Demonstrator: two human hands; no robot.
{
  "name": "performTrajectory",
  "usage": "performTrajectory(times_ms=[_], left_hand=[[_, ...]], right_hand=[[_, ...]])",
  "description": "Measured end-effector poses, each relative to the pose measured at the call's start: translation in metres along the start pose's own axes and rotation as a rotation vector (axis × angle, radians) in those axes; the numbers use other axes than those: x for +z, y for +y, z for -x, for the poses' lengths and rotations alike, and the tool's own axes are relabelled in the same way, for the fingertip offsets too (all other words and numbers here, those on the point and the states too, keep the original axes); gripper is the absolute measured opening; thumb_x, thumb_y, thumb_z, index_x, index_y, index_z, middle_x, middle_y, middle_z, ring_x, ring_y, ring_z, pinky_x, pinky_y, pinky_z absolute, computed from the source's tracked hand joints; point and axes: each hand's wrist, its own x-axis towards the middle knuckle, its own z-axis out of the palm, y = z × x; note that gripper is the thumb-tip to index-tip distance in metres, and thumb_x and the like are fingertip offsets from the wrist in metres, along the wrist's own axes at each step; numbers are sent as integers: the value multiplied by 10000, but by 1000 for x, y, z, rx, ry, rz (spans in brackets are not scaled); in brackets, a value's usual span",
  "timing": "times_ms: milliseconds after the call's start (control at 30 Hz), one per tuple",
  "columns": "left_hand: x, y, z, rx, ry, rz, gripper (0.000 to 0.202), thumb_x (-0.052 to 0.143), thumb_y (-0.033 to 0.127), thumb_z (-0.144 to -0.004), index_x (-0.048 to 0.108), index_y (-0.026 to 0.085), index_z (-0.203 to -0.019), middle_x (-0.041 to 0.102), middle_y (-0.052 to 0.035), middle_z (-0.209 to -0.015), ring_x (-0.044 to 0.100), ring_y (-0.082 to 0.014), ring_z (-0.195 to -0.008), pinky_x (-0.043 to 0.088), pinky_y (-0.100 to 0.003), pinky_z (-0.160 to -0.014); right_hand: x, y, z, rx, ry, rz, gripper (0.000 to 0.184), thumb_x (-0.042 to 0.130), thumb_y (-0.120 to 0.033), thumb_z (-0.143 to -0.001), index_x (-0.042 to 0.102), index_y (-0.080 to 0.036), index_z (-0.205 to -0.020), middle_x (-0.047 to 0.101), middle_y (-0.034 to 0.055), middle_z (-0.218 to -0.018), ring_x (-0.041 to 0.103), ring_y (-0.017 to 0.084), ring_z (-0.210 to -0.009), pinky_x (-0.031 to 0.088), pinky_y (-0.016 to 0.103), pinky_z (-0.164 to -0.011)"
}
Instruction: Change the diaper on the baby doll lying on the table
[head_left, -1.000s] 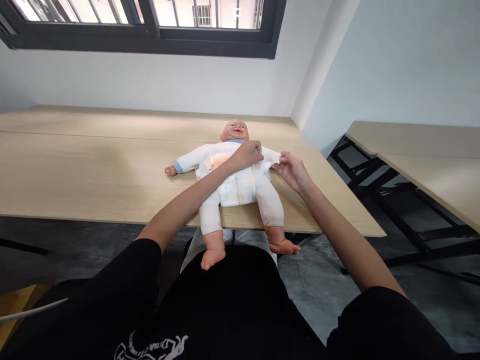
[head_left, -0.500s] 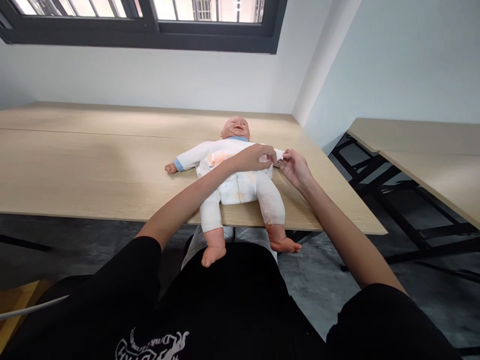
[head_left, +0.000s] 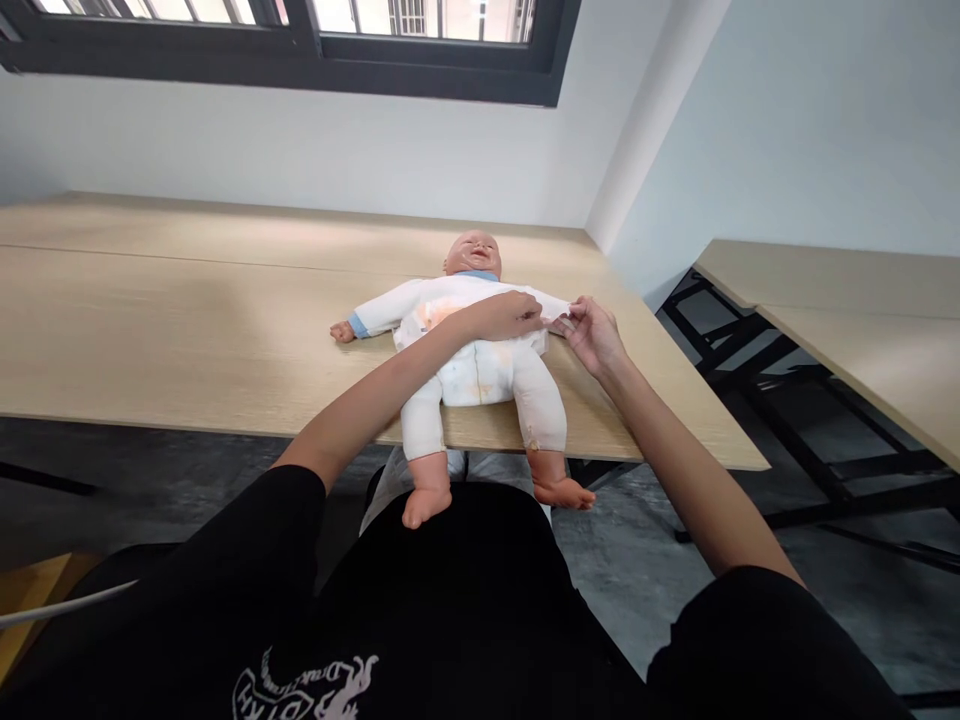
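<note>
A baby doll (head_left: 480,385) lies face up on the wooden table, its head away from me and its feet past the near edge. It wears a white top with blue collar and cuff; the white lower body is stained. My left hand (head_left: 510,315) reaches across the doll's belly, fingers curled closed at the underside of the sleeve (head_left: 551,303) on the right. Its fingertips are partly hidden. At that sleeve's end my right hand (head_left: 592,335) pinches the cloth between thumb and fingers. The doll's hand on this side is not visible; the other hand (head_left: 343,331) lies bare on the table.
The light wooden table (head_left: 187,340) runs along a white wall below a dark-framed window (head_left: 435,65). To the right stands another table (head_left: 840,290) with black folding legs. A yellow-brown wooden piece (head_left: 37,590) and a white cable (head_left: 67,605) are at lower left.
My left hand has shifted slightly left and its fingers have curled in more, exposing more of the doll's sleeve. My right hand keeps its pinch at the sleeve end.
</note>
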Motion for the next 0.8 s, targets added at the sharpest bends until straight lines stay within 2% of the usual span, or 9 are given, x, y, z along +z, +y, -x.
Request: performTrajectory(times_ms=[133,200,267,367,467,567,667,800], left_hand=[[4,-16,-10,-4,126,63,174,547,143,-878,553,196,-712,566,-33,-777,514,-192,-748,355,-295,-733],[5,-19,-13,-39,183,152,185,511,24,-792,549,196,-735,570,-26,-771,523,-188,-759,374,-288,-749],[5,-18,-14,-92,250,306,226,495,-29,-724,526,195,-733,559,-7,-724,515,-167,-717,381,-279,-720],[3,-18,-14,-173,344,568,203,540,-2,-722,489,194,-723,535,28,-642,496,-130,-626,394,-261,-653],[1,-21,-13,-297,445,787,157,581,52,-755,509,191,-771,555,38,-625,506,-112,-567,430,-253,-615],[-2,-25,-15,-459,595,956,129,550,50,-794,541,178,-816,581,21,-663,541,-105,-579,464,-245,-612],[-6,-25,-17,-517,697,992,151,508,19,-808,541,164,-833,614,-8,-741,596,-105,-660,506,-239,-661],[-17,-16,-13,-469,730,905,83,510,79,-850,536,155,-871,628,-37,-822,643,-123,-756,530,-241,-702]], right_hand=[[6,-8,-3,-88,-38,92,429,788,-277,-583,376,-190,-667,448,-21,-735,493,92,-715,506,185,-666],[15,-12,-7,-95,-131,135,444,802,-297,-586,379,-195,-678,478,-20,-737,492,95,-707,485,186,-644],[28,-14,-11,-81,-255,196,432,798,-291,-608,384,-201,-692,504,-18,-732,493,102,-698,472,197,-631],[50,-13,-16,-82,-384,350,382,773,-280,-672,400,-208,-714,517,-16,-726,503,114,-692,468,229,-638],[69,-10,-17,-113,-387,473,371,737,-245,-707,367,-216,-713,478,-27,-669,496,117,-651,461,258,-637],[80,-2,-13,-133,-390,533,350,679,-193,-704,332,-224,-727,433,-50,-627,454,103,-599,402,252,-593],[83,10,-10,-174,-394,596,298,623,-179,-685,335,-225,-746,466,-55,-637,421,95,-584,327,251,-576],[81,20,-5,-255,-352,725,243,616,-222,-700,382,-224,-766,537,-44,-694,470,115,-628,338,267,-613]])
